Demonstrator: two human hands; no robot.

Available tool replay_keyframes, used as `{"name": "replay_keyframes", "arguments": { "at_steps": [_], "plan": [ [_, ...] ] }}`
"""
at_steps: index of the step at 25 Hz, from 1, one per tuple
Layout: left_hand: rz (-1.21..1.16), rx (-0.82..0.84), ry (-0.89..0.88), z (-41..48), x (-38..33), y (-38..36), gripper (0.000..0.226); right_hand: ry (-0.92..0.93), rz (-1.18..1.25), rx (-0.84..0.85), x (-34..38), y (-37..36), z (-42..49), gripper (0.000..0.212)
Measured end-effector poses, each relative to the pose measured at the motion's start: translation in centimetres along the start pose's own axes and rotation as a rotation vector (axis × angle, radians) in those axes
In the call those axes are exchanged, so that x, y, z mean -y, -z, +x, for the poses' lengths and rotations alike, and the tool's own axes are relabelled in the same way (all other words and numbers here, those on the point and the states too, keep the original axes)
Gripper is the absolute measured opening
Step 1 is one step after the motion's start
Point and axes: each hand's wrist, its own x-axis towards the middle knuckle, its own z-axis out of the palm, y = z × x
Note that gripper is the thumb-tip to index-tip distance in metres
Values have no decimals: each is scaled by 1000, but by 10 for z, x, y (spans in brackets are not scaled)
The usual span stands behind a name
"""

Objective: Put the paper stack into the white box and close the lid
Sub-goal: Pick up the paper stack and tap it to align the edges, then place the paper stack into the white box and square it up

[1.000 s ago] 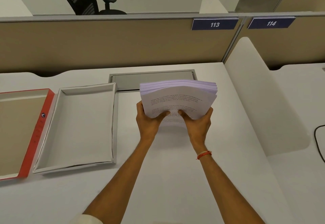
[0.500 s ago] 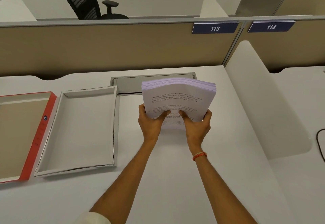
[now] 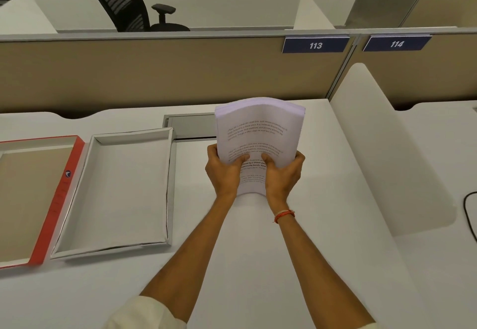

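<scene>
A thick paper stack [image 3: 258, 129] with printed text on its top sheet is held up over the middle of the desk, tilted steeply with its far edge raised. My left hand [image 3: 224, 171] grips its near left side and my right hand [image 3: 282, 173] its near right side, thumbs on top. The white box [image 3: 170, 189] lies open and empty on the desk to the left of the stack. Its lid [image 3: 64, 186], red outside and brown inside, lies upturned at the far left.
A grey cable hatch [image 3: 191, 124] sits in the desk behind the box. A beige partition [image 3: 154, 70] runs along the back. A white divider [image 3: 382, 142] bounds the desk on the right, with a black cable [image 3: 468, 215] beyond it.
Both hands have tipped the stack up more steeply, so its far edge stands higher. The hands have stayed in about the same place over the desk.
</scene>
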Motion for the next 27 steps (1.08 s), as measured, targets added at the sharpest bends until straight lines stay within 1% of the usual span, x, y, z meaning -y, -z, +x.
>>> {"name": "replay_keyframes", "arguments": {
  "at_steps": [6,10,19,24,27],
  "plan": [
    [224,47,70,21,-24,5,59,4,-406,72,26,-7,20,67],
    [346,79,119,27,-30,11,60,-37,-564,187,38,-4,27,68],
    [408,92,131,25,-33,40,59,-65,-602,331,49,-12,10,65],
    [431,93,120,39,-29,81,56,-57,-596,390,62,-35,-21,64],
    [457,114,149,54,-23,112,57,-52,-609,414,69,-57,-44,66]
  ]
}}
